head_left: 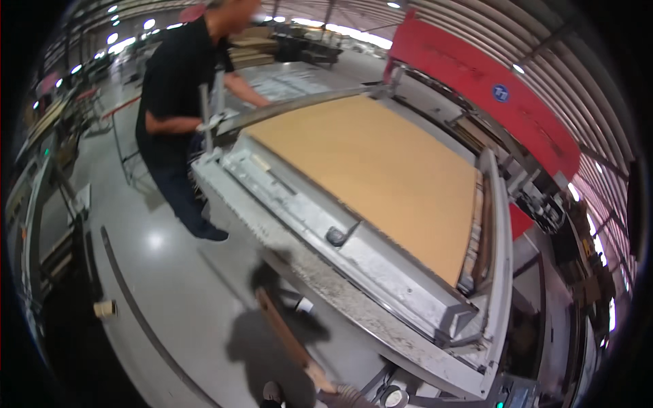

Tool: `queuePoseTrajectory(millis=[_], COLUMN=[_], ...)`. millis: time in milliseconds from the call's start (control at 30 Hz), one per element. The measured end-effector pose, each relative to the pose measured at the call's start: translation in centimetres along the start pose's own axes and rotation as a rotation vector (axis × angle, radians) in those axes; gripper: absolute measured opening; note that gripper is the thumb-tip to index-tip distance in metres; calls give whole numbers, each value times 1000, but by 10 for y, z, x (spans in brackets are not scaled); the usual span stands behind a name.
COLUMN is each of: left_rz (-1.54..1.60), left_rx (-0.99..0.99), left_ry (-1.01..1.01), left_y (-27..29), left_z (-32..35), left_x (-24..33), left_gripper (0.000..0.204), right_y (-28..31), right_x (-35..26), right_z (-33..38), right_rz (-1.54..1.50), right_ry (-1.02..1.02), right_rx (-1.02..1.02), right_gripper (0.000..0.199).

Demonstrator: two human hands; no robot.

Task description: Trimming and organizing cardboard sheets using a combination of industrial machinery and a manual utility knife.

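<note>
Left of the metal frame (340,299)'s near corner, the person wears ribbed, greyish-brown fabric (350,398), sleeve or glove unclear; farther left shows a dark, rounded shoe (272,392).

A round blue badge (500,93) with pale, letter-like strokes stands on the big red beam (439,49) in the upper right of the frame. Dark marks that look like lettering run along the same beam, to the badge's left and lower right, too blurred to read. At the lower edge, right of centre, any markings on a round pale-faced fitting (393,397) are too small to tell.
</note>
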State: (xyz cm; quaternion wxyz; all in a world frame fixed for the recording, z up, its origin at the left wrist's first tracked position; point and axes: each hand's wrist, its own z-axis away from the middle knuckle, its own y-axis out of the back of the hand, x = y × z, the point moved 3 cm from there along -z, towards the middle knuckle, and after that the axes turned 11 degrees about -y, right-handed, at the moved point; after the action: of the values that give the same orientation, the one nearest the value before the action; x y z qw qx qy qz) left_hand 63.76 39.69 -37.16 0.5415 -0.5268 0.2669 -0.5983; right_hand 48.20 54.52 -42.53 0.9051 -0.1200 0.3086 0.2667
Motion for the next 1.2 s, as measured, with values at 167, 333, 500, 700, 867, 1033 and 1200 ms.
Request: queuePoseTrajectory(millis=[167, 333, 500, 700, 867, 1033, 1200], left_rz=[-161, -326, -326, -637, -750, -841, -926], left_rx=[15, -332, -628, -689, -729, -598, -410], left_ry=[201, 361, 539, 455, 389, 578, 712], left_y=[-94, -191, -268, -386, -446, -471, -440], left_z=[-72, -168, -292, -460, -623, -757, -845], left_x=[16, -28, -85, -201, -314, -417, -509], left_gripper=[44, 44, 36, 39, 32, 28, 26], right_y=[93, 137, 205, 271, 331, 342, 348], right_x=[-21, -73, -130, -119, -178, -205, -224], right_z=[122, 217, 213, 190, 200, 204, 187], right_rz=[476, 426, -102, -487, -498, -603, -581], right_ry=[70, 354, 291, 218, 114, 8, -129], right_rx=[185, 600, 513, 712, 1014, 1144, 1272], right_gripper=[16, 17, 34, 12, 14, 15, 14])
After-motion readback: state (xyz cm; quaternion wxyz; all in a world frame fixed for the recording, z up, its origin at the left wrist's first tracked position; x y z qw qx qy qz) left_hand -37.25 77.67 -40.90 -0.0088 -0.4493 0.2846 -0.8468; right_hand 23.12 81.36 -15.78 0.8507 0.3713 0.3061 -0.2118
